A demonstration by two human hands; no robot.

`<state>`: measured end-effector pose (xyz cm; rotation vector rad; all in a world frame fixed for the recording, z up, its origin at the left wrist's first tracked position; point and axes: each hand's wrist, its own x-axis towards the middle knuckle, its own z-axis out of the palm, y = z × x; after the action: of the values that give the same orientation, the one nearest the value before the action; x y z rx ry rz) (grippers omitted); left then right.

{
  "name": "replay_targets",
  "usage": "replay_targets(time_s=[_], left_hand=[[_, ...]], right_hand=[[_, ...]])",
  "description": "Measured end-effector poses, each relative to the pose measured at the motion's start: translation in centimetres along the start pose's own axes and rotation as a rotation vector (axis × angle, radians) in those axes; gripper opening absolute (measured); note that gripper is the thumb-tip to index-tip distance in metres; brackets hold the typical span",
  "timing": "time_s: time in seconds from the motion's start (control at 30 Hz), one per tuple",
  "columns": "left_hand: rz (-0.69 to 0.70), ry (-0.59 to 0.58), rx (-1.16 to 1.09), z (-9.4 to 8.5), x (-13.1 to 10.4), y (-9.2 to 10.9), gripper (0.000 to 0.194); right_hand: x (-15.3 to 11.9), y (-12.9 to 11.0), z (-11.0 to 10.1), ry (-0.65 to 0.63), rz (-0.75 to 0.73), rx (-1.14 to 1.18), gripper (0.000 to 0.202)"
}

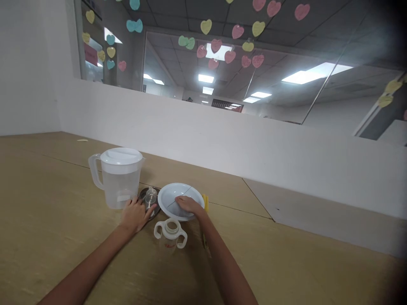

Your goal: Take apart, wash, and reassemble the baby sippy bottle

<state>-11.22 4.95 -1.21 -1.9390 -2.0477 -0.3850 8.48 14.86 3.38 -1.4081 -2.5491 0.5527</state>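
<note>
My left hand (134,217) lies with its fingers spread between the clear lidded pitcher (121,180) and a dark round tray (155,213). On that tray stands a small clear domed piece (151,196), close to my left thumb. My right hand (188,204) reaches over the white bowl (180,189), its fingers together above a thin line or rod in the bowl; what they hold, if anything, is too small to make out. A clear bottle with two white handles (171,231) stands open at the top, nearer to me, between my forearms.
Something yellow (206,203) sits right of the bowl, partly behind my right forearm. A small yellow paper (82,140) lies at the back left of the wooden table (286,262). Behind rises a white wall (206,135) below windows with heart-shaped notes.
</note>
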Motion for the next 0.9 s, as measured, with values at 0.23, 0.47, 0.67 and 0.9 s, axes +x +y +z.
replay_targets(time_s=[0.23,0.47,0.67,0.9], left_hand=[[-0.034,0.071,-0.009,0.1,-0.1,-0.3,0.058],[0.004,0.113,-0.076,0.8,0.0,-0.5,0.053],[0.025,0.125,-0.038,1.0,0.0,-0.5,0.055],[0.046,0.097,-0.064,0.5,-0.2,-0.4,0.054]], right_hand=[[-0.5,-0.1,-1.6,0.215,0.068,0.083,0.026],[-1.1,-0.8,-3.4,0.394,0.042,0.307,0.011],[-1.9,-1.1,-4.7,0.461,0.023,0.489,0.031],[-3.5,-2.1,-6.5,0.520,-0.044,0.599,0.018]])
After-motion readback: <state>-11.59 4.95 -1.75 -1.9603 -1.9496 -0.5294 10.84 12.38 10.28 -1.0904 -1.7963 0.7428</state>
